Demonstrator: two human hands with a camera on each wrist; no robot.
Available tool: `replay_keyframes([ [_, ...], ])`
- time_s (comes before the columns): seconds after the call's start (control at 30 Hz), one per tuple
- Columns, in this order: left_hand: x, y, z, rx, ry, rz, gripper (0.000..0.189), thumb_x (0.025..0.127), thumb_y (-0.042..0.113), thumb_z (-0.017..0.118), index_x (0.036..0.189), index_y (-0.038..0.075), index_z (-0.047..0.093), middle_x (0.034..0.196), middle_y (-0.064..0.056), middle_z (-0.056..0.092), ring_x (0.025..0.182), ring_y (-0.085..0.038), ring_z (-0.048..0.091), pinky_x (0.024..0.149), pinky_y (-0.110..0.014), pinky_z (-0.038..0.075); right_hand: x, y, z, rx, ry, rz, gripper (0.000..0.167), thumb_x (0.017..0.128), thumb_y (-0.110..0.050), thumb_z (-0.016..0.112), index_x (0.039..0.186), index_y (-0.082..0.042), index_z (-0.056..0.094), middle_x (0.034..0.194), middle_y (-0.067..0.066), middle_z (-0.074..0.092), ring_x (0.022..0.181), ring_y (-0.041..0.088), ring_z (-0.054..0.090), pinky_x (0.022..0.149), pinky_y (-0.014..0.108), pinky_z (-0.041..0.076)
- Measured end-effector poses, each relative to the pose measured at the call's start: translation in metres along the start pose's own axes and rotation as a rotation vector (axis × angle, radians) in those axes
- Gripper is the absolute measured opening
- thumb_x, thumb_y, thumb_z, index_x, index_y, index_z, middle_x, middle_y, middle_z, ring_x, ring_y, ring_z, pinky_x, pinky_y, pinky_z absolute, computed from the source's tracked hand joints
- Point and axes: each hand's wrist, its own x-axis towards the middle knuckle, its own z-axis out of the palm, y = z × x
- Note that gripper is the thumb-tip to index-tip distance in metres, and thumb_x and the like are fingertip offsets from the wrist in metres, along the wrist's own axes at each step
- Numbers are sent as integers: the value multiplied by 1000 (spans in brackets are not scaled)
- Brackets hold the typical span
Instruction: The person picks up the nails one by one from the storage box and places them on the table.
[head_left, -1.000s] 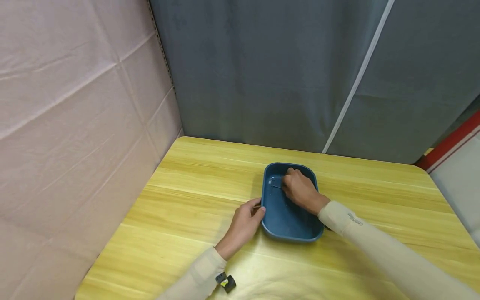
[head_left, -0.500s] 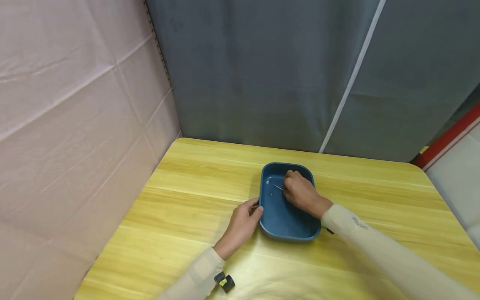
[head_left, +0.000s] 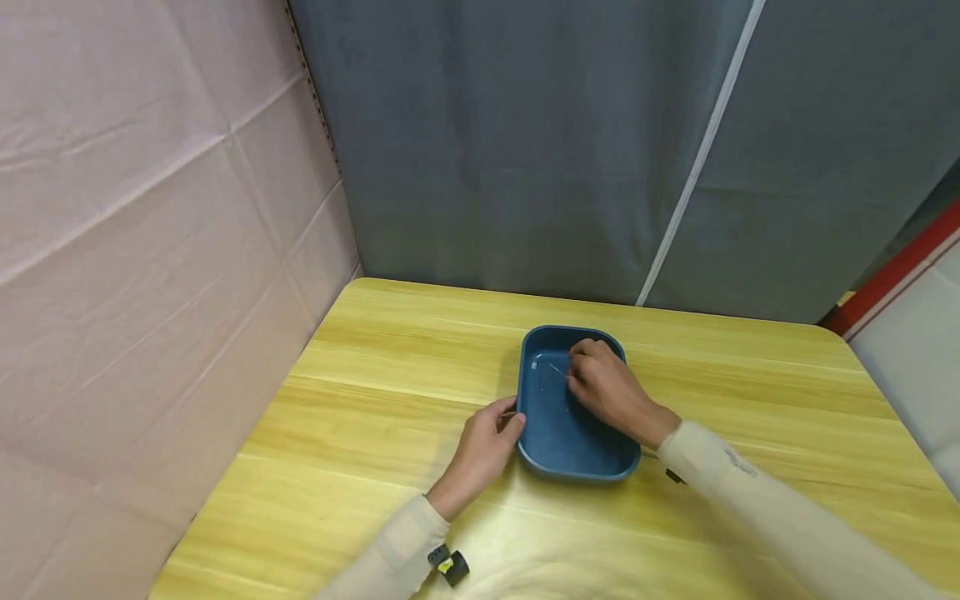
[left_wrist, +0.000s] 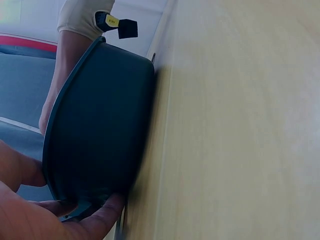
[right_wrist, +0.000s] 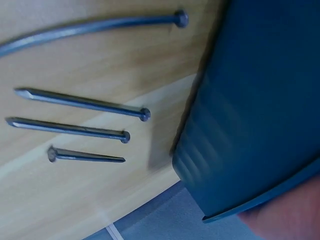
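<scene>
A blue plastic basin with rounded corners stands upright on the table. My right hand reaches inside, its fingers pinching one end of a thin, nail-like piece that points left over the basin floor. My left hand lies along the basin's left side, fingertips touching the rim and outer wall. In the left wrist view, a dark metal nail lies beside those fingertips. Several steel nails of different lengths lie by the basin's right wall in the right wrist view. That view hides my right fingertips.
The wood-patterned table extends on every side of the basin. A grey curtain hangs behind its back edge, and a pale sheet covers the left wall. A small black device sits on my left sleeve.
The thin piece was blurred in motion and now shows as a sharp line. My right hand has turned slightly, its wrist moving a little to the right. My left hand stays on the basin.
</scene>
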Motion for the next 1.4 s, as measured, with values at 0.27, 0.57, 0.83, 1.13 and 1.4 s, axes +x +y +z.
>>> replay_keyframes([
  [0.27, 0, 0, 0, 7, 4, -11, 42, 114, 11, 56, 150, -9, 61, 132, -21, 75, 121, -32, 74, 100, -44, 60, -5, -24, -18, 4, -55, 131, 7, 98, -3, 78, 95, 3, 79, 128, 24, 70, 119, 40, 62, 103, 55, 57],
  [0.57, 0, 0, 0, -1, -4, -12, 42, 114, 12, 56, 151, -8, 60, 130, -21, 75, 119, -32, 74, 98, -41, 60, -15, -34, -22, 88, 5, 178, 8, 98, -4, 82, 96, 4, 80, 129, 22, 69, 120, 39, 62, 100, 54, 59],
  [0.83, -1, 0, 0, -10, -6, -26, 43, 114, 13, 57, 152, -7, 60, 132, -21, 75, 119, -31, 74, 95, -38, 61, -26, -43, -23, 152, 72, 211, 4, 96, -1, 83, 95, 2, 80, 129, 20, 70, 120, 38, 64, 101, 56, 59],
  [1.13, -1, 1, 0, -2, 3, -31, 42, 114, 15, 57, 151, -6, 61, 133, -18, 75, 118, -27, 74, 98, -41, 61, -36, -48, -26, 205, 146, 192, 5, 94, 3, 84, 94, 0, 80, 127, 19, 72, 118, 38, 66, 104, 59, 58],
  [1.4, -1, 2, 1, -9, 0, -37, 42, 114, 13, 57, 151, -8, 61, 132, -20, 75, 118, -29, 74, 99, -42, 61, -45, -51, -28, 271, 220, 218, 4, 97, -1, 82, 94, -1, 80, 127, 16, 73, 119, 40, 69, 110, 24, 51],
])
